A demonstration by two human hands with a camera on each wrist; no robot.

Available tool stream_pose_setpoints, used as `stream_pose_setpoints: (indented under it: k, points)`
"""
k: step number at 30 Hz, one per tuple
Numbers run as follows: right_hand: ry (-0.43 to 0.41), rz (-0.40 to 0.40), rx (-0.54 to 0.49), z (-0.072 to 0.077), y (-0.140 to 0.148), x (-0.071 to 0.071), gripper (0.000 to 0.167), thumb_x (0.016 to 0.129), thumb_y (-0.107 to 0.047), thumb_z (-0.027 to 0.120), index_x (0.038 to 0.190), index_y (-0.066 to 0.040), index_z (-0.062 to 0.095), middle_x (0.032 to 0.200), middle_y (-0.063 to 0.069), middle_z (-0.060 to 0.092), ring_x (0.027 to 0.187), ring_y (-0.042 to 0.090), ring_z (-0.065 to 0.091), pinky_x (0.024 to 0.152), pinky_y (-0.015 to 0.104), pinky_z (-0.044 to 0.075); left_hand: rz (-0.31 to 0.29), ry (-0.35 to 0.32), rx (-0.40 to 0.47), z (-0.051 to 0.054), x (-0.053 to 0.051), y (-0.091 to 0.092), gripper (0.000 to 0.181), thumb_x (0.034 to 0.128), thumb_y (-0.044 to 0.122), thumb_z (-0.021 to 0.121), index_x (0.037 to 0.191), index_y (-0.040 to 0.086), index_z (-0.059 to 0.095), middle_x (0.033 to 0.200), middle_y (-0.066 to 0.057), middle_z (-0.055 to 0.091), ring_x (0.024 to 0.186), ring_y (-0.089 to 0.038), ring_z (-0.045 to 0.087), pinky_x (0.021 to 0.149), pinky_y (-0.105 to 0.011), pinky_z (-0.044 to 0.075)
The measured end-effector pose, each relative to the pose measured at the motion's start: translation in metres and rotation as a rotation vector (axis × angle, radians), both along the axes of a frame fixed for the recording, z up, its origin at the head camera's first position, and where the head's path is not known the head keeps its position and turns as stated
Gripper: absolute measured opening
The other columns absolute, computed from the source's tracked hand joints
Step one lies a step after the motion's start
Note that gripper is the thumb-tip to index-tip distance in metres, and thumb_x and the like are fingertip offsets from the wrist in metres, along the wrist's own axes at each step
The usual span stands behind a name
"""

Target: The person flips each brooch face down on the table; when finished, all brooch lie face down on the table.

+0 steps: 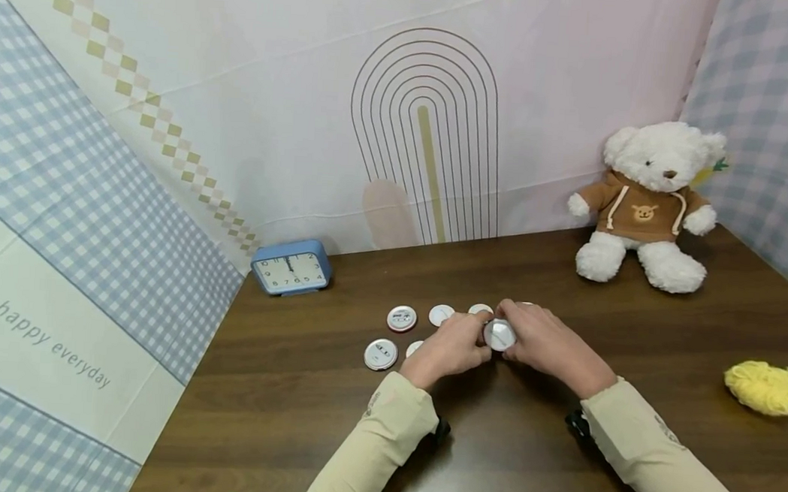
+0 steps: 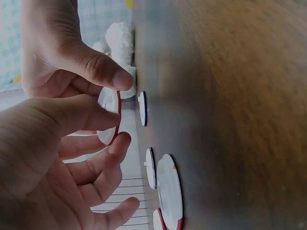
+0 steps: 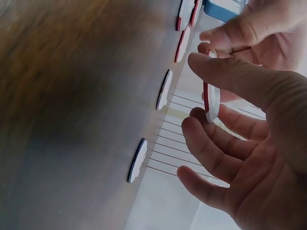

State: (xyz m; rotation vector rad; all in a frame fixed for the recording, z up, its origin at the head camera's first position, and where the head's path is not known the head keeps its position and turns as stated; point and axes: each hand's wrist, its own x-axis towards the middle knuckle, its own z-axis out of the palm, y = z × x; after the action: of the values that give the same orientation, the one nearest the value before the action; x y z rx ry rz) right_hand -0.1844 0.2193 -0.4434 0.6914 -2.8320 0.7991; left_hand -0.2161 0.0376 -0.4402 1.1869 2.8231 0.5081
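Both hands meet above the table around one round pin badge point(image 1: 500, 335), its pale back toward the head camera and a red rim showing in the wrist views. My left hand point(image 1: 452, 344) pinches it from the left, thumb on one face. From the other side my right hand point(image 1: 544, 338) grips the edge with thumb and fingers. In the right wrist view, the badge point(image 3: 214, 103) is seen almost edge-on. Several more badges lie on the table near the left hand, among them a silver-backed badge point(image 1: 380, 355) and another badge point(image 1: 401, 319) behind it.
On the brown wooden table point(image 1: 254, 433), a blue clock point(image 1: 291, 268) stands at the back left. A white teddy bear point(image 1: 647, 205) in a brown hoodie sits at the back right. Yellow yarn point(image 1: 767, 388) lies at the right. Patterned cloth point(image 1: 293, 119) hangs behind.
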Motion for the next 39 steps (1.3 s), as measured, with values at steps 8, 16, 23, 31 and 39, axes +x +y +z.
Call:
stream_pose_setpoints:
  k: [8, 16, 23, 31, 39]
  points:
    - [-0.021, -0.017, 0.061, 0.000, 0.000, -0.003, 0.038, 0.073, -0.005, 0.088, 0.104, 0.001, 0.067, 0.089, 0.006, 0.065, 0.079, 0.022, 0.061, 0.071, 0.043, 0.052, 0.033, 0.035, -0.121, -0.003, 0.002, 0.003, 0.043, 0.0820, 0.018, 0.082, 0.120, 0.011, 0.064, 0.105, -0.004, 0.064, 0.096, -0.020, 0.061, 0.075, -0.037, 0.046]
    - [-0.007, 0.000, 0.124, -0.002, -0.003, -0.003, 0.040, 0.069, -0.013, 0.090, 0.103, -0.001, 0.071, 0.088, 0.004, 0.058, 0.078, 0.022, 0.056, 0.070, 0.044, 0.049, 0.066, 0.049, -0.194, -0.008, 0.005, 0.002, 0.048, 0.0835, 0.026, 0.082, 0.128, 0.017, 0.066, 0.119, -0.005, 0.058, 0.107, -0.024, 0.052, 0.081, -0.039, 0.040]
    - [-0.056, 0.015, 0.134, -0.003, -0.005, -0.006, 0.041, 0.069, -0.012, 0.091, 0.104, 0.000, 0.072, 0.088, 0.004, 0.059, 0.080, 0.023, 0.057, 0.073, 0.048, 0.049, 0.051, 0.084, -0.197, -0.010, 0.002, 0.003, 0.045, 0.0839, 0.028, 0.082, 0.126, 0.018, 0.068, 0.118, -0.003, 0.062, 0.106, -0.024, 0.055, 0.081, -0.043, 0.040]
    - [-0.122, 0.035, 0.127, -0.006, -0.005, -0.009, 0.037, 0.069, -0.009, 0.091, 0.099, -0.002, 0.071, 0.088, 0.004, 0.060, 0.079, 0.022, 0.056, 0.071, 0.045, 0.050, 0.052, 0.055, -0.220, -0.010, 0.001, 0.006, 0.034, 0.0827, 0.027, 0.084, 0.114, 0.018, 0.072, 0.103, -0.002, 0.064, 0.100, -0.025, 0.057, 0.076, -0.043, 0.039]
    - [-0.173, 0.055, 0.110, -0.009, -0.003, -0.014, 0.033, 0.069, -0.008, 0.091, 0.096, -0.004, 0.072, 0.084, 0.000, 0.061, 0.076, 0.018, 0.054, 0.069, 0.040, 0.049, 0.070, 0.021, -0.228, -0.011, -0.001, 0.008, 0.027, 0.0826, 0.027, 0.084, 0.105, 0.018, 0.073, 0.099, -0.001, 0.064, 0.098, -0.024, 0.056, 0.076, -0.043, 0.038]
